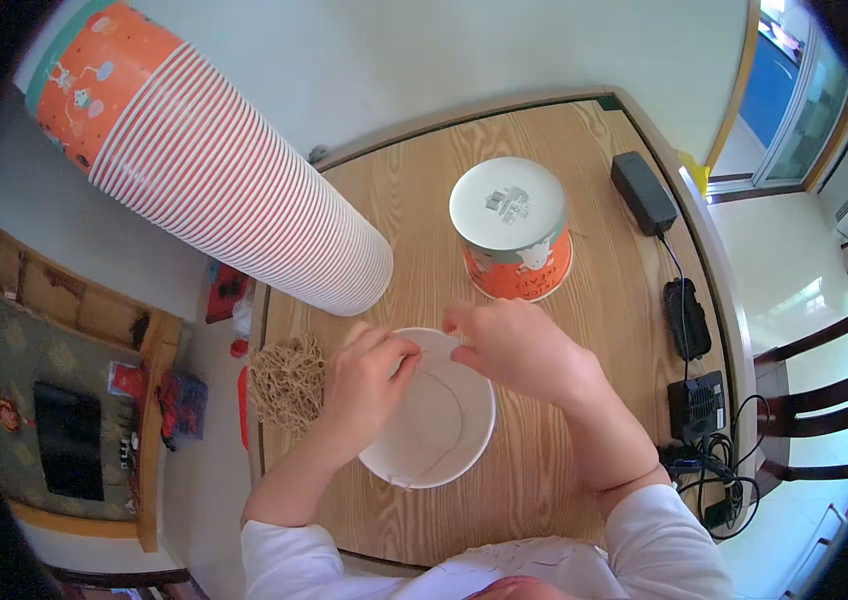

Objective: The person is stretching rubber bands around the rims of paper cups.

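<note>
Two hands work at a white paper cup on a wooden tabletop [544, 440].

A tall stack of orange-and-white cups [214, 170] lies tilted at the far left; an upturned orange cup [512, 228] stands behind. The white cup [439, 430] rests near the front edge — the left hand [369, 385] pinches its rim, the right hand [519, 350] grips a thin string [444, 385] across its mouth. A bundle of tan twine [286, 382] lies just left.
</note>
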Demonstrator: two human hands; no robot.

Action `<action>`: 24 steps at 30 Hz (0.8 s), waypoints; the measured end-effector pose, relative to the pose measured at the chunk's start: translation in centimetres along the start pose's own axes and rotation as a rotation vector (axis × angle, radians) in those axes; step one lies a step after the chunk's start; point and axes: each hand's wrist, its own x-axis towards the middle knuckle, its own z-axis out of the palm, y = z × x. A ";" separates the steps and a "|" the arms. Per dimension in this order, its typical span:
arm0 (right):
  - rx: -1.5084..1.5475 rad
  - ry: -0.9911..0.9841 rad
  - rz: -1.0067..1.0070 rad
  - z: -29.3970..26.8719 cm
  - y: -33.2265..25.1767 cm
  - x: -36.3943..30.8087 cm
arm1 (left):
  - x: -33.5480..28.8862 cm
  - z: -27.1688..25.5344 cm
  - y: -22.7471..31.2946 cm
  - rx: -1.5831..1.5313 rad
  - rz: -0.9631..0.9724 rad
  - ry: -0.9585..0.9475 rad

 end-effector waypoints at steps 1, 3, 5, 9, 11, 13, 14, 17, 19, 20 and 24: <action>0.001 0.002 0.005 0.0 0.0 -0.1 | 0.0 0.1 -0.1 -0.002 0.004 -0.003; -0.001 -0.019 -0.008 0.0 -0.3 -0.1 | -0.2 0.4 -0.3 -0.029 0.072 0.024; 0.003 -0.019 -0.014 0.1 -0.4 -0.2 | -0.5 0.0 0.5 -0.136 -0.083 -0.028; 0.051 -0.050 -0.012 0.1 -0.9 -0.4 | -1.1 0.2 -0.1 -0.172 -0.199 -0.009; 0.052 -0.061 -0.002 0.2 -1.1 -0.5 | -0.9 -0.2 -0.2 -0.101 -0.100 -0.017; 0.053 -0.073 0.005 0.1 -1.5 -0.5 | -1.0 -0.4 -0.2 -0.027 -0.003 -0.023; 0.045 -0.100 0.021 0.0 -1.7 -0.4 | -1.0 -0.3 -0.2 -0.014 0.015 -0.019; 0.028 -0.117 0.019 -0.1 -2.1 -0.5 | -1.4 -0.5 0.1 -0.013 0.021 -0.004; 0.025 -0.110 0.010 -0.1 -1.7 -0.4 | -1.2 -0.3 0.2 -0.030 0.009 -0.002; 0.007 -0.119 0.004 -0.2 -1.5 -0.3 | -1.1 -0.2 0.2 -0.041 0.014 0.005; 0.023 0.097 -0.083 -0.1 -1.7 -0.3 | -1.8 -0.3 0.0 -0.214 -0.036 0.028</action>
